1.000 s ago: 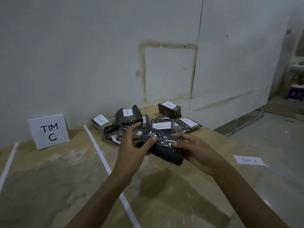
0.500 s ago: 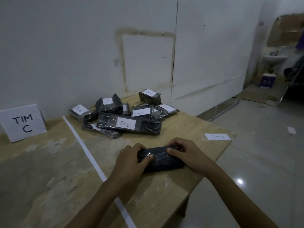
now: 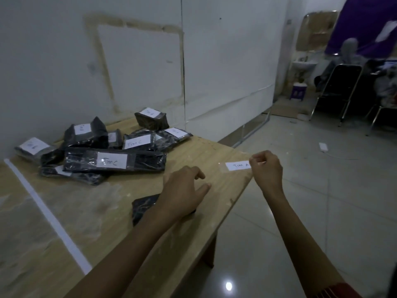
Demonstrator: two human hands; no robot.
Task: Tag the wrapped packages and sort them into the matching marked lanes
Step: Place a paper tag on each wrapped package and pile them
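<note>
Both hands have released the package (image 3: 144, 206), now under the slack, empty left hand (image 3: 182, 190). The right hand (image 3: 267, 171) seems to pinch the TIM A label (image 3: 238, 166) just right of the left hand, so tagging likely comes next.

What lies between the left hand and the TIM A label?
Only bare wooden table, in the head view; the right hand pinches the TIM A label.

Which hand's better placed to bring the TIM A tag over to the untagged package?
Right. The right hand pinches the TIM A tag at the table edge. The left hand is over the untagged package, holding nothing, so it could likely steady it.
</note>
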